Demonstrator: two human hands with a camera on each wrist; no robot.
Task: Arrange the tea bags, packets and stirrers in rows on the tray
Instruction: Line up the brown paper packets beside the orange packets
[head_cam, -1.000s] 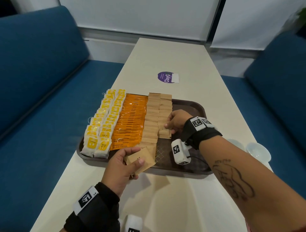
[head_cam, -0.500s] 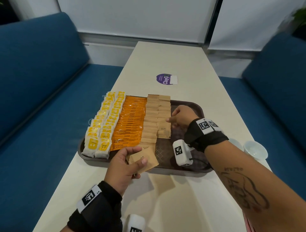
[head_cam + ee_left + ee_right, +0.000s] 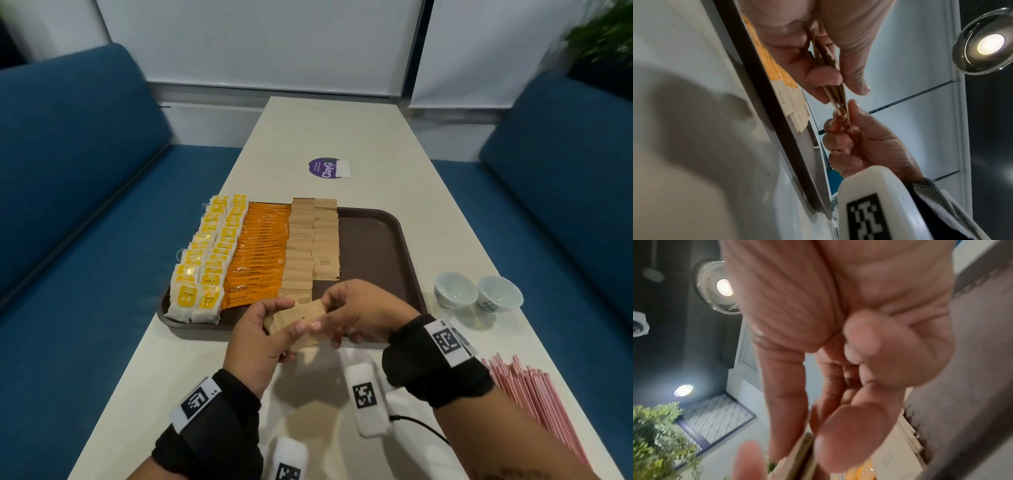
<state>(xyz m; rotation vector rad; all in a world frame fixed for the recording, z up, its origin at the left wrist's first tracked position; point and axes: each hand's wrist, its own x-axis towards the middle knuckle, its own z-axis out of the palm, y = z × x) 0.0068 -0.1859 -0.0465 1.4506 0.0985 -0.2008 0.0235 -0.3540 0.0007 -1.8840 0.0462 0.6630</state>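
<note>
Head view shows the left hand (image 3: 255,337) pinching a small stack of brown packets (image 3: 299,320) between thumb and curled fingers, just above the near rim of the tray (image 3: 370,236). The right hand (image 3: 359,313) meets it from the other side, its thumb and fingertips (image 3: 831,124) closed on the free end of the same stack; in the left wrist view the packets show edge-on as a thin fan of paper sheets, clamped at both ends.

These packets look light, flat and limp, with crimped ends, so they should slide against one another easily. A pinch across the flat faces near one short end seems the sound hold for peeling off a single one; too loose a grip on the rest could let them spill.

On the tray itself the tea bags (image 3: 202,260) lie in two overlapping rows at the left, the orange coffee packets (image 3: 260,253) beside them, then two rows of brown sugar packets (image 3: 311,240). The second brown row stops about halfway down, and that gap is likely where the held ones belong. The right part of the tray is bare.

On the table (image 3: 329,130) to the right lie the pink stirrers (image 3: 534,401), not yet placed, near two small white cups (image 3: 479,293).
</note>
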